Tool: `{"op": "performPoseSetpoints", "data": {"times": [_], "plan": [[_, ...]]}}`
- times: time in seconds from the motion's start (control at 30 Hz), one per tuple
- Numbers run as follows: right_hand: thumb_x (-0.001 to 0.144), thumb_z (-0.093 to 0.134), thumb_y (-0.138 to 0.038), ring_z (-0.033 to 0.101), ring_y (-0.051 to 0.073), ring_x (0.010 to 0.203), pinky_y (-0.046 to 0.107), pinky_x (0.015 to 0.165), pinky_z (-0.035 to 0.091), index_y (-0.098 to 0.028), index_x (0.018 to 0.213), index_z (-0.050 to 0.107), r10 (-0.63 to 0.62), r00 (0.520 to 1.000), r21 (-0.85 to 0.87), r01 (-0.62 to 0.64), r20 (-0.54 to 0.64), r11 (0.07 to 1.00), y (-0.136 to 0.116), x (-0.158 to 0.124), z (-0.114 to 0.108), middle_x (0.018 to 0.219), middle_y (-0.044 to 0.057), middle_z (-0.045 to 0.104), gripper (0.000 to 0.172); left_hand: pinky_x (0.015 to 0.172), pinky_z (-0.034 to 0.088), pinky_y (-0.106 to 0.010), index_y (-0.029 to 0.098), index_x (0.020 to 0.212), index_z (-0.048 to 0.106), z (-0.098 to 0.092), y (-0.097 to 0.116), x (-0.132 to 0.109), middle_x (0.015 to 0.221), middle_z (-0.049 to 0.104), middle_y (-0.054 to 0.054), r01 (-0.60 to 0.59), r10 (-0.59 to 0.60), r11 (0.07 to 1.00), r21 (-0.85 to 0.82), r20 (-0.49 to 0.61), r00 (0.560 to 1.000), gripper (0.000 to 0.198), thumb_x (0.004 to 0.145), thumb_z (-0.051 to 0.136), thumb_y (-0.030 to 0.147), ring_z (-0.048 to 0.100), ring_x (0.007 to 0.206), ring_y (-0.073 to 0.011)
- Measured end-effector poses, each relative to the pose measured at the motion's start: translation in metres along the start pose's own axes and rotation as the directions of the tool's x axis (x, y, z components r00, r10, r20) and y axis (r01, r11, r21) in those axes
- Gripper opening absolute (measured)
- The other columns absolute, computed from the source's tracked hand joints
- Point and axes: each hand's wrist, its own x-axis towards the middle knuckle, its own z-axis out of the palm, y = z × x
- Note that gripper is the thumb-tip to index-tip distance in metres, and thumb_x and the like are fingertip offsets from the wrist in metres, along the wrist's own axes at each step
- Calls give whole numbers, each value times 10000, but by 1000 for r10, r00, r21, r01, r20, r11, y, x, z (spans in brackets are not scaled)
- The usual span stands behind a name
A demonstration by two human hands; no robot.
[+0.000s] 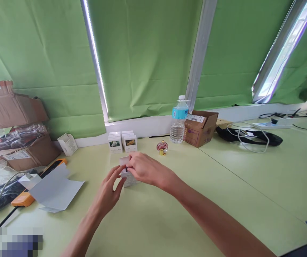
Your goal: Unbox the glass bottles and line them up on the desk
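Observation:
A small white box (130, 180) with its top flap up stands on the table in front of me. My left hand (110, 188) has its thumb and fingertips against the box's left side, steadying it. Over the open top, my right hand (145, 170) is closed in a pinch; a bit of something dark shows at its fingertips, mostly hidden. Behind the hands are two rows of small white picture boxes (115, 145). To their right sits a round glass perfume bottle (162, 145) with red contents, with small gold caps (161, 152) in front of it.
A water bottle (178, 123) and a brown carton (200, 129) stand at the back, with a black strap and white cable (249, 137) to their right. On the left lie white paper (58, 189), an orange device (23, 200), a white box (67, 144) and stacked cartons (14, 109).

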Motion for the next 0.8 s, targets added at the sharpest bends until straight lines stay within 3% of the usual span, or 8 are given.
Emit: {"op": "performPoseSetpoints", "data": {"times": [0.23, 0.4, 0.57, 0.7, 0.8], "plan": [[877, 536, -148, 521, 132, 708, 226, 582, 296, -160, 740, 636, -13, 1000, -24, 14, 19, 1000, -1, 2, -2, 754, 24, 588, 170, 909, 504, -347, 344, 1316, 451, -1, 0, 0, 1332, 518, -25, -8, 8, 1000, 26, 24, 1000, 367, 953, 444, 285, 604, 1060, -182], [849, 494, -86, 435, 102, 545, 238, 521, 252, -151, 642, 612, 25, 996, -61, -20, 89, 998, -4, 2, -2, 598, -1, 544, 247, 898, 517, -360, 314, 1294, 480, 0, 0, 0, 1307, 545, -49, -31, 31, 999, 38, 6, 1000, 344, 951, 448, 306, 594, 1095, -208], [905, 464, -180, 405, 104, 561, 240, 529, 251, -158, 638, 593, -13, 999, 66, 11, 35, 998, -4, -2, -15, 600, -7, 527, 298, 891, 520, -375, 307, 1302, 481, -1, 3, 1, 1310, 546, -59, -21, 21, 1000, -9, 11, 1000, 351, 953, 447, 302, 600, 1054, -203], [931, 423, -256, 335, 101, 540, 256, 519, 220, -161, 611, 574, 52, 998, 101, -54, 21, 993, 2, -5, -29, 562, -23, 454, 366, 874, 535, -353, 322, 1252, 543, -2, 4, 2, 1304, 554, -40, -8, 8, 998, -58, 12, 1000, 317, 947, 463, 299, 604, 1039, -190], [911, 460, -318, 352, 102, 526, 264, 509, 210, -163, 639, 602, 135, 985, 105, -147, 112, 984, 9, -6, -31, 576, -19, 476, 344, 874, 537, -336, 315, 1208, 590, -2, 5, 3, 1293, 565, -33, 15, -15, 994, -106, -2, 1000, 291, 937, 483, 304, 602, 1051, -186]]}}
